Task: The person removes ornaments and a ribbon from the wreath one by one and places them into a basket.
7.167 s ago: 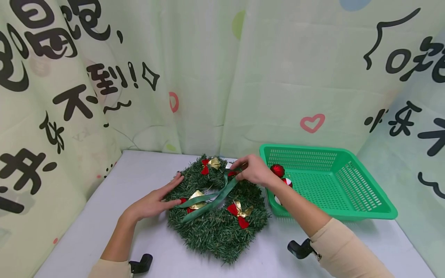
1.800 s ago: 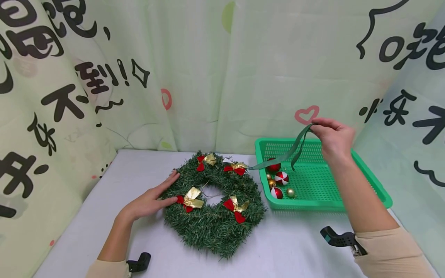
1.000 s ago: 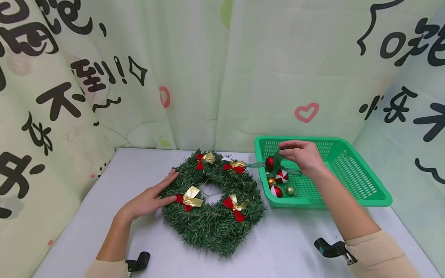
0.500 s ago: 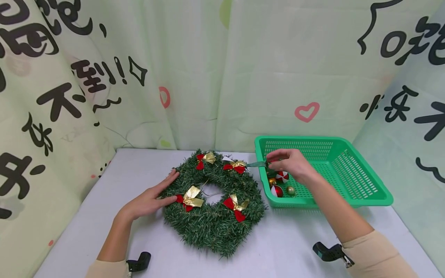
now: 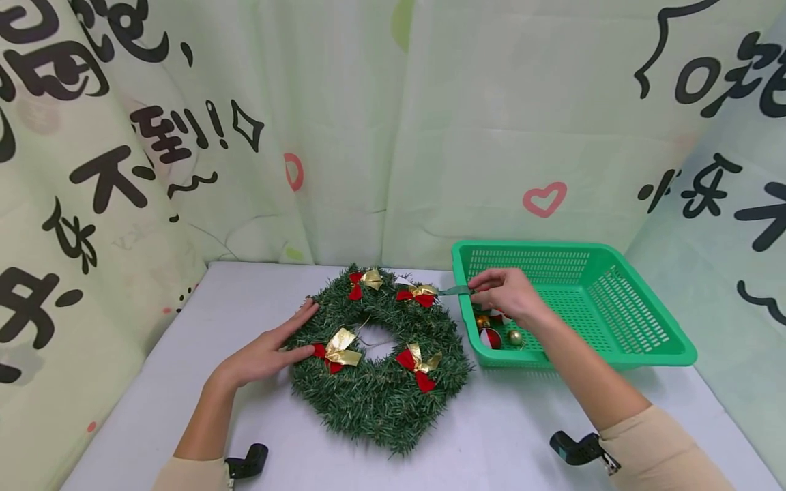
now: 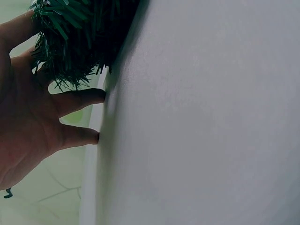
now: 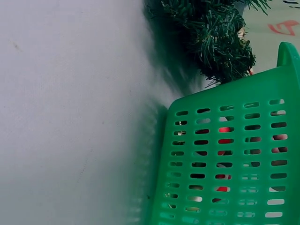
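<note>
A green wreath (image 5: pixel 381 409) with red and gold bows lies on the white table. My left hand (image 5: pixel 264 354) rests on its left side, fingers straight and spread. The left wrist view shows that hand (image 6: pixel 30 122) against the wreath's edge (image 6: pixel 84 42). From the wreath's upper right, a dark green ribbon (image 5: pixel 453 291) runs over the basket's left rim. There my right hand (image 5: pixel 508 299) pinches it, the loose end being mostly hidden beneath the fingers. In the right wrist view the basket's wall hides the hand.
A green plastic basket (image 5: pixel 645 359) stands right of the wreath. At its left end lie a red-and-white bauble (image 5: pixel 490 338), a small gold bauble (image 5: pixel 514 337) and other baubles partly under the hand. A printed curtain (image 5: pixel 344 136) hangs behind the table.
The ribbon lay across the wreath; my right hand has carried it right, over the basket, then lowered it and moved left to the rim. My left hand has stayed on the wreath.
</note>
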### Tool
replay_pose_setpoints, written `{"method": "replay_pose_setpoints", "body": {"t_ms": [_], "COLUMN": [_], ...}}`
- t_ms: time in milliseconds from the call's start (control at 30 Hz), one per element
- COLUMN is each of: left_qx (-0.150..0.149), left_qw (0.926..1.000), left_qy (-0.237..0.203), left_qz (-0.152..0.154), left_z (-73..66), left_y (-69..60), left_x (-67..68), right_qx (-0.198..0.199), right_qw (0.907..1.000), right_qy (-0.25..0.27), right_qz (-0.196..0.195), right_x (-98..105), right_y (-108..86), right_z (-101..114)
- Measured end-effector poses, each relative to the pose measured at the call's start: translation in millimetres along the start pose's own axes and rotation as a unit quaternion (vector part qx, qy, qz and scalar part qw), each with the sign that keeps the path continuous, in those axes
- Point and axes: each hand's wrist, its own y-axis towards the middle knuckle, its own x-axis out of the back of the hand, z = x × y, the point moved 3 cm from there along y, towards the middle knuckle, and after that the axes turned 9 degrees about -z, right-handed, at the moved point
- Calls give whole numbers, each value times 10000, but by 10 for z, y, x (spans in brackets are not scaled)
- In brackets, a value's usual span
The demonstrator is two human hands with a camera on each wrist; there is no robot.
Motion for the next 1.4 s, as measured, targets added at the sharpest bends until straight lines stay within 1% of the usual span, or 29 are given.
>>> {"method": "replay_pose_setpoints", "body": {"t_ms": [133, 233, 467, 667, 967, 1167, 1400], "left_qx": [-4, -15, -6, 7, 46, 78, 68], "left_qw": [10000, 10000, 10000, 10000, 10000, 9999, 9999], "left_qy": [5, -23, -45, -45, -41, -92, -93], "left_qz": [16, 16, 14, 20, 25, 21, 35], "left_z": [-3, 4, 25, 41, 40, 39, 54], "left_y": [8, 13, 15, 20, 19, 26, 22], "left_x": [6, 7, -4, -10, -11, -21, -20], "right_qx": [-121, -130, -153, -155, -260, -332, -354], "right_qw": [9999, 9999, 9998, 9998, 9996, 9994, 9993], "right_qy": [63, 79, 32, -61, 64, 2, -71], "right_qz": [-48, -47, 103, 123, -32, -134, -137], "right_x": [-8, -9, 10, 98, 257, 356, 409], "right_y": [5, 2, -53, -100, -217, -275, -325], "right_z": [-23, -27, -57, -109, -178, -277, -345]}}
